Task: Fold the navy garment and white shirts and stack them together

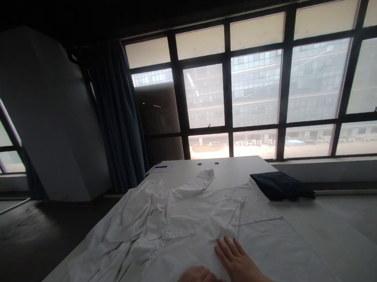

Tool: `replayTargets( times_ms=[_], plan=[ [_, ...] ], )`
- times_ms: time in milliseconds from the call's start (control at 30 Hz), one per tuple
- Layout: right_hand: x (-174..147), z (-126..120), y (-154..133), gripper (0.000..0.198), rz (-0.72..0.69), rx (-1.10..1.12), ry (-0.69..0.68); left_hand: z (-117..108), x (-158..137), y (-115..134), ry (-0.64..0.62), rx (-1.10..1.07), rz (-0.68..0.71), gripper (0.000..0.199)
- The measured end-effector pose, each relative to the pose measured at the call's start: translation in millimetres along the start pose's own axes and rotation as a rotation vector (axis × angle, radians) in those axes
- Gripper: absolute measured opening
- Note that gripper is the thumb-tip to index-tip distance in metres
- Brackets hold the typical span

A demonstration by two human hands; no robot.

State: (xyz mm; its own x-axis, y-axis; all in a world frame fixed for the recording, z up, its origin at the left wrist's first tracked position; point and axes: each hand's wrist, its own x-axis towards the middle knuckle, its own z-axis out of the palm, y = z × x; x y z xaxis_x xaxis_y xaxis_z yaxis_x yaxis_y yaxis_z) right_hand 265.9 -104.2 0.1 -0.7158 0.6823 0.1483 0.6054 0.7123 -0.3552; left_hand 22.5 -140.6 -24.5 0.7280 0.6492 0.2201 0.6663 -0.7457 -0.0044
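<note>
A white garment [203,217] with a long sleeve and what looks like a pocket lies spread and wrinkled over the table. My right hand [237,263] rests flat on its near part, fingers stretched out. Beside its thumb, my left hand [197,279] is closed, with curled fingers down at the same cloth; its fingertips are hidden. One sleeve [199,183] reaches toward the far end of the table. Bunched folds gather on the left side of the cloth.
The white table [238,164] extends toward the windows. A folded dark blue cloth [281,184] lies at its right edge. At the far left corner, a pen [161,167] sits on a paper [166,170]. A blue curtain [114,112] hangs beside a pillar [57,117].
</note>
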Motion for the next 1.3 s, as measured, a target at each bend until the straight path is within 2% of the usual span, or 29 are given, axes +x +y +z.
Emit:
replayTargets(
  times_ms=[100,200,333,433,533,633,867,967,1067,1167,1233,1300],
  plan=[
    [2,2,1,0.067,0.011,-0.038,0.009,20,7,-13,0.062,0.143,-0.037,0.015],
    [6,2,-1,0.053,0.095,-0.097,0.023,36,6,-15,0.156,0.296,0.068,0.033],
    [20,-8,-3,0.054,0.227,-0.119,0.077,45,1,-12,0.252,0.422,0.13,0.046],
    [42,-17,0,0.059,0.215,-0.089,0.1,44,1,-9,0.276,0.444,0.149,0.051],
    [71,-17,10,0.063,0.22,-0.062,0.02,42,1,-5,0.249,0.413,0.125,0.05],
    [98,-12,30,0.069,0.291,-0.082,-0.049,42,1,-1,0.222,0.36,0.079,0.047],
    [140,-16,97,0.076,0.562,-0.148,-0.009,38,-3,4,0.141,0.246,0.066,0.057],
    [145,-14,108,0.078,0.602,-0.173,0.009,26,-3,2,0.102,0.189,0.06,0.053],
    [143,-9,110,0.081,0.612,-0.193,0.014,7,-3,-6,0.024,0.109,-0.028,0.049],
    [137,-4,108,0.082,0.63,-0.207,0.024,-8,-8,-18,-0.007,0.073,-0.12,0.069],
    [132,-2,106,0.082,0.642,-0.212,0.034,-8,-13,-25,0.013,0.112,-0.095,0.079],
    [126,-2,104,0.081,0.649,-0.214,0.042,-1,-18,-27,0.042,0.185,-0.029,0.079]
  ],
)
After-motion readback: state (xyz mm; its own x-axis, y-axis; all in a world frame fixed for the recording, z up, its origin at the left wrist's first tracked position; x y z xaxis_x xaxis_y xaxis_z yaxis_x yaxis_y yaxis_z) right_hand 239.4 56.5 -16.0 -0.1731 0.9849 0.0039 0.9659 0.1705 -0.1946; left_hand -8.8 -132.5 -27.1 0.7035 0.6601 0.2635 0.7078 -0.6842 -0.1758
